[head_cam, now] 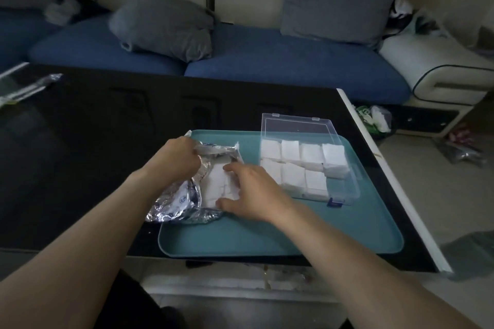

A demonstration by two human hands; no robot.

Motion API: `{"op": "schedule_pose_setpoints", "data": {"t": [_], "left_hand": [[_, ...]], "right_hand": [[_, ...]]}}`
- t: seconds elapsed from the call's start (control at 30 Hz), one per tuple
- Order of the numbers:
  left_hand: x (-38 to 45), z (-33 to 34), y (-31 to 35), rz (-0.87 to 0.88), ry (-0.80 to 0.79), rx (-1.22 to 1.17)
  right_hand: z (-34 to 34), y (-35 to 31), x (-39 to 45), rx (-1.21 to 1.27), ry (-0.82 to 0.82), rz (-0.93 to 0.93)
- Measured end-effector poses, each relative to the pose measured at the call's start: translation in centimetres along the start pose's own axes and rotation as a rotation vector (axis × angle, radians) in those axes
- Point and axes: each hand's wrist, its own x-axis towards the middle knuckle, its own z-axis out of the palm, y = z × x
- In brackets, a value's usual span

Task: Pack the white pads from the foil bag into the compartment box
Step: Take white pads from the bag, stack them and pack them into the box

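A crumpled silver foil bag lies on the left part of a teal tray. My left hand grips the bag's upper edge and holds it open. A stack of white pads shows in the bag's opening. My right hand reaches over the stack, with fingers and thumb curled round its edges. To the right stands a clear compartment box with its lid open at the back. White pads fill several of its compartments.
The tray sits on a black glossy table whose white right edge runs diagonally. A blue sofa with grey cushions lies behind. Clear wrapping rests at the table's far left. Bags litter the floor at right.
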Motion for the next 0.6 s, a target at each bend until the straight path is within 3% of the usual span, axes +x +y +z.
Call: {"op": "schedule_pose_setpoints", "data": {"t": [0.13, 0.3, 0.6], "left_hand": [[0.3, 0.0, -1.1, -0.075, 0.048, -0.039], [0.6, 0.7, -0.7, -0.057, 0.002, 0.007], [1.1, 1.2, -1.1, -0.082, 0.021, -0.026]], "right_hand": [[0.3, -0.5, 0.9, 0.054, 0.030, 0.008], [0.4, -1.3, 1.6, -0.009, -0.048, -0.040], [-0.3, -2.8, 1.8, 0.078, 0.119, 0.034]]}}
